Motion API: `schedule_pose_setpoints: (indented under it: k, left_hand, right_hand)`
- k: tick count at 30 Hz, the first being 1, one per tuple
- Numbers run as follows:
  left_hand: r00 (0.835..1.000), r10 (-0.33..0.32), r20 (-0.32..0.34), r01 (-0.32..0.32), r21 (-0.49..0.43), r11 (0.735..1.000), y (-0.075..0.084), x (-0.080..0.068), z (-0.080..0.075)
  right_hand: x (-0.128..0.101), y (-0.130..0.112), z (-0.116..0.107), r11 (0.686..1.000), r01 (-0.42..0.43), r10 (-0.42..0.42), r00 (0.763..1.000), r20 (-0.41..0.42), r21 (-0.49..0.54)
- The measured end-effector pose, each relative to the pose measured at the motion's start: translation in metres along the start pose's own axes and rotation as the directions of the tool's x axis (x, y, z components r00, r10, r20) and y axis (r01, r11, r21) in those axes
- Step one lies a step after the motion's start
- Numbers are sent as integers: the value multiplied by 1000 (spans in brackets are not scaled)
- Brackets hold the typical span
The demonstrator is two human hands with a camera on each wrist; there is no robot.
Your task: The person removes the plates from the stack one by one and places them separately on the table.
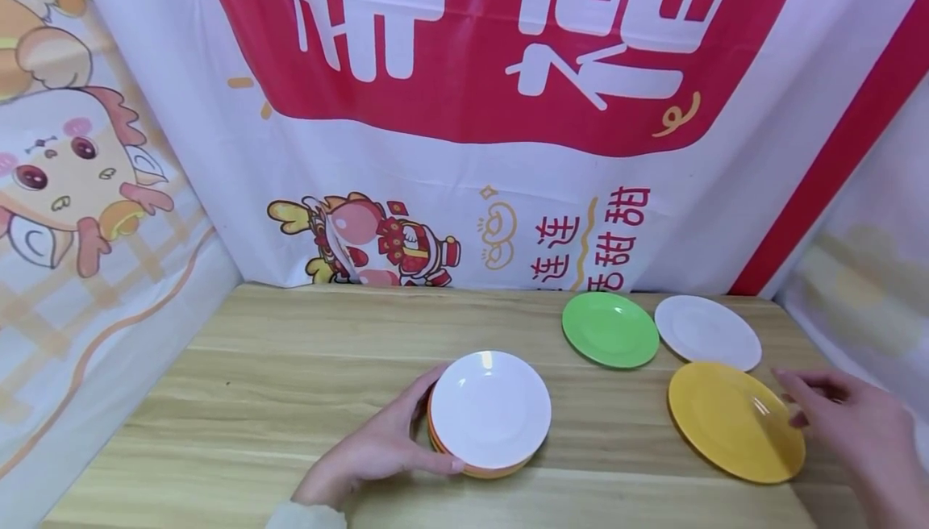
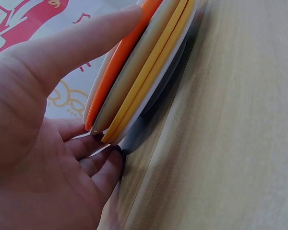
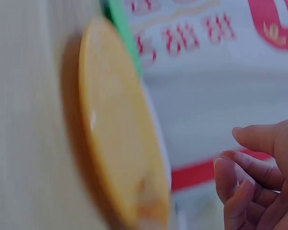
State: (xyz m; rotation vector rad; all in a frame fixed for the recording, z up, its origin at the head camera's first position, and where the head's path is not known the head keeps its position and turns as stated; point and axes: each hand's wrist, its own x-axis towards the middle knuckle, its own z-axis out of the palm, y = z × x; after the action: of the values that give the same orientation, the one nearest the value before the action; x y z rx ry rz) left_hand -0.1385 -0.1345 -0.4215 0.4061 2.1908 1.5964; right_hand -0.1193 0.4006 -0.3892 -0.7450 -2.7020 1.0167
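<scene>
A stack of small plates [image 1: 490, 410] stands near the middle of the table, a white one on top. My left hand [image 1: 395, 440] grips its left side, thumb along the front rim and fingers round the back. In the left wrist view, orange, greyish and yellow rims [image 2: 149, 67] show below the top plate, beside my thumb. At the right, a larger yellow plate [image 1: 735, 422] lies on the wood, also blurred in the right wrist view. My right hand [image 1: 852, 420] hovers by its right edge, fingers loosely bent and nothing between them.
Behind the yellow plate lie a green plate [image 1: 610, 330] and a white plate [image 1: 708, 332], close together near the table's back edge. A printed cloth [image 1: 464, 214] hangs right behind the wooden table [image 1: 290, 368], with more cloth at both sides.
</scene>
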Motion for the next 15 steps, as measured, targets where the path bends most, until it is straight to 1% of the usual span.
schedule_pose_setpoints:
  k: [3, 4, 8, 15]
  left_hand:
    - [1000, 1, -5, -1, 0, 1000, 0, 0, 0]
    - [1000, 1, -6, -1, -1, 1000, -1, 0, 0]
    - [1000, 6, 0, -6, -11, 1000, -1, 0, 0]
    - [1000, 21, 0, -21, -14, 1000, -1, -1, 0]
  right_hand:
    - [-9, -25, 8, 995, 99, -100, 995, 31, 26]
    - [-12, -32, 13, 992, 120, -121, 991, 49, 35]
    - [-23, -59, 36, 982, 175, -184, 974, 130, 72]
    - [-47, -95, 82, 965, 235, -259, 929, 264, 121]
